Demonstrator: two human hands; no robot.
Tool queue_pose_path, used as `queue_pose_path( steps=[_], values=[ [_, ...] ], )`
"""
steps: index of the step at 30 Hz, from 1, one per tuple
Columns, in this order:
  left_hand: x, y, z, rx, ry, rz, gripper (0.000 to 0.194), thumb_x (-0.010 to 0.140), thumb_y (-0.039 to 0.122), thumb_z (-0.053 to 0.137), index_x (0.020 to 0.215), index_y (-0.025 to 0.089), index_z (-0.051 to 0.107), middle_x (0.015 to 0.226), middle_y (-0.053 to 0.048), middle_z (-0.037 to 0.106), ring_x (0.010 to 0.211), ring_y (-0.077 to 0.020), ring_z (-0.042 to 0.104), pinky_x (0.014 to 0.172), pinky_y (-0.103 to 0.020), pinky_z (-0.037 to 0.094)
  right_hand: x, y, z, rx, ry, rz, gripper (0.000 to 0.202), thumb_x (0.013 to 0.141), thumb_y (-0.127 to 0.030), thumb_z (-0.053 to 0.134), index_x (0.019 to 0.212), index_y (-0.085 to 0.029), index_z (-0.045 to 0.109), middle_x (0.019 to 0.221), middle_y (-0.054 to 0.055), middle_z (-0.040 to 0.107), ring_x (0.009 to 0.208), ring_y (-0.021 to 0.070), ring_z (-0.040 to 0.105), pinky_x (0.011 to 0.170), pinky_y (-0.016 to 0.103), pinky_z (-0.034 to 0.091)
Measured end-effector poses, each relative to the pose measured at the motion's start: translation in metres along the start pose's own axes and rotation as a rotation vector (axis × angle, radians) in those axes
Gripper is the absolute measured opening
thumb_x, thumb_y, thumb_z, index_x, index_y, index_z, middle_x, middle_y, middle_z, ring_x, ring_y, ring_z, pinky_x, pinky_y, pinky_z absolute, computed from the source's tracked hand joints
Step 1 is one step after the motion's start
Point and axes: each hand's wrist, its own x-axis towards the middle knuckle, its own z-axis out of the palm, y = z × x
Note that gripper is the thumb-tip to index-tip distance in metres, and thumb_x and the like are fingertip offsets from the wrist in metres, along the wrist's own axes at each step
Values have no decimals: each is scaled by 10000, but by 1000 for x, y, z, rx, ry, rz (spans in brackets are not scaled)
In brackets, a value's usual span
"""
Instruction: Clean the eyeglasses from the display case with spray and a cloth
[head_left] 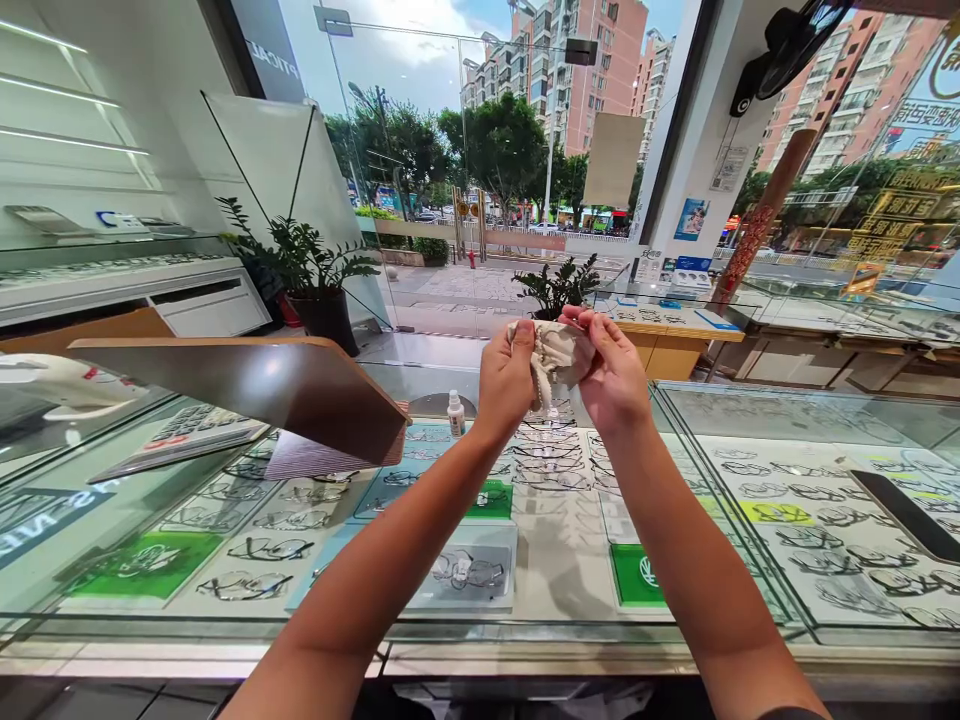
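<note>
A crumpled beige cloth [556,352] is held up above the glass counter, stretched between my two hands. My left hand [510,378] grips its left side, thumb on top and fingers curled round it. On the other side my right hand [616,372] pinches the cloth's right end between thumb and fingers. Whether anything is wrapped inside the folds cannot be seen. Just left of my left wrist stands a small white bottle [455,414] on the counter. Beneath my hands, rows of eyeglasses [551,452] lie inside the display case.
A brown-backed tilted panel [255,385] rises at the left, near a calculator [199,428]. A dark phone [909,512] rests on the glass at right. Potted plants [322,300] stand beyond the glass counter [570,630], before glass doors.
</note>
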Motion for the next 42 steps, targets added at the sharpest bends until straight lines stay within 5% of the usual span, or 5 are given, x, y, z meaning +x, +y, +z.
queue_pose_path(
  steps=[8, 13, 16, 25, 42],
  values=[
    [28, 8, -26, 35, 26, -21, 471, 819, 496, 835, 672, 219, 484, 634, 43, 447, 506, -84, 403, 450, -224, 321, 8, -25, -18, -2, -117, 44, 147, 893, -435, 759, 869, -296, 720, 1060, 0, 792, 1112, 200, 726, 1076, 393, 561],
    [31, 29, -45, 256, -70, 221, 540, 830, 380, 825, 587, 217, 370, 618, 30, 471, 525, -89, 403, 490, -253, 319, 11, -36, -26, -138, -240, 137, 171, 877, -421, 774, 801, -275, 728, 928, 12, 772, 972, 199, 725, 942, 354, 586],
    [29, 42, -51, 442, -151, 374, 325, 751, 362, 918, 830, 224, 635, 694, 40, 549, 549, -87, 409, 520, -257, 316, 12, -41, -32, -286, -321, 215, 183, 870, -409, 778, 778, -254, 743, 867, 26, 760, 895, 201, 715, 882, 351, 578],
    [26, 49, -46, 832, -407, 761, 813, 716, 521, 950, 1424, 248, 657, 1379, -125, 679, 1242, -311, 652, 1016, -420, 548, 12, -55, -41, -473, -480, 301, 206, 901, -374, 755, 755, -228, 750, 789, 32, 755, 806, 189, 709, 809, 356, 545],
    [18, 58, -44, 794, -479, 834, 589, 780, 578, 900, 1269, 275, 774, 1125, -86, 752, 960, -215, 711, 854, -350, 581, 0, -79, -39, -580, -543, 228, 245, 969, -424, 691, 843, -227, 764, 860, 44, 755, 846, 206, 698, 846, 377, 542]
  ],
)
